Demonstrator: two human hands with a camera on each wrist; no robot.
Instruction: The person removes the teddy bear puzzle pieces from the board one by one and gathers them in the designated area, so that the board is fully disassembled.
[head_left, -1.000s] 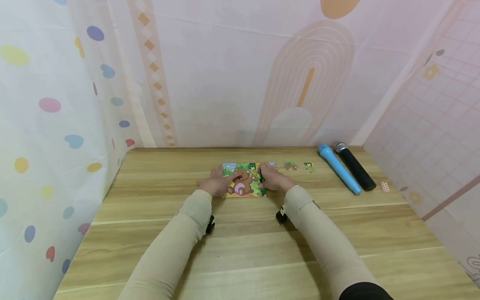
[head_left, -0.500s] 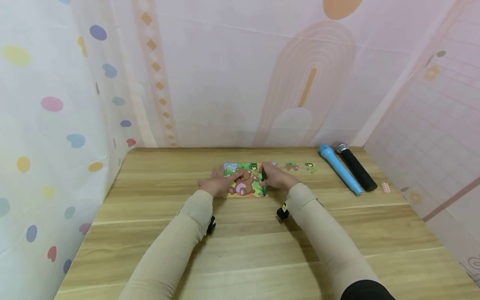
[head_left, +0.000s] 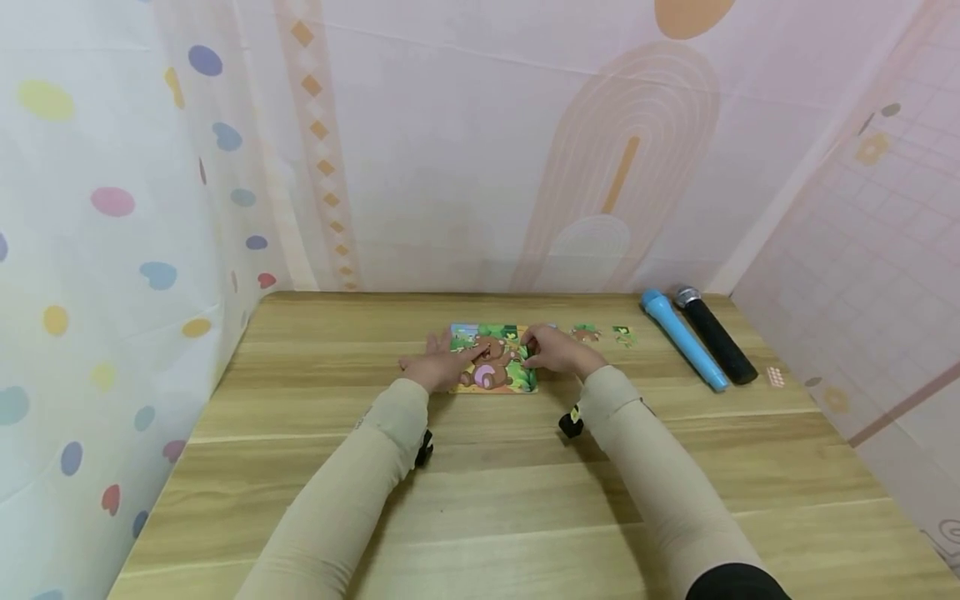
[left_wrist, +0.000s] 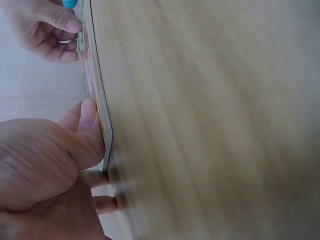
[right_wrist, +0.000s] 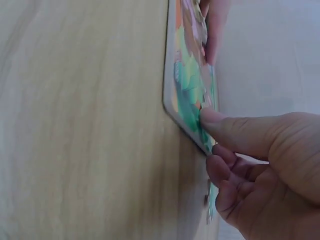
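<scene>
Seemingly I'm mid-assembly, left hand (head_left: 435,369) spread over the flat, multicoloured bear-picture puzzle (head_left: 491,377), right hand (head_left: 558,350) curled at its edge, pinch unclear, next likely calling for alignment.

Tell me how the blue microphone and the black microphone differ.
Colour: the blue microphone is blue, head included; the black microphone has a black handle and silvery head.
Thickness: the black microphone looks thicker than the blue microphone.
Place: the blue microphone lies nearer the bear puzzle, the black microphone nearer the grid-patterned wall.
Both lie on the wooden table, heads toward the back.
</scene>
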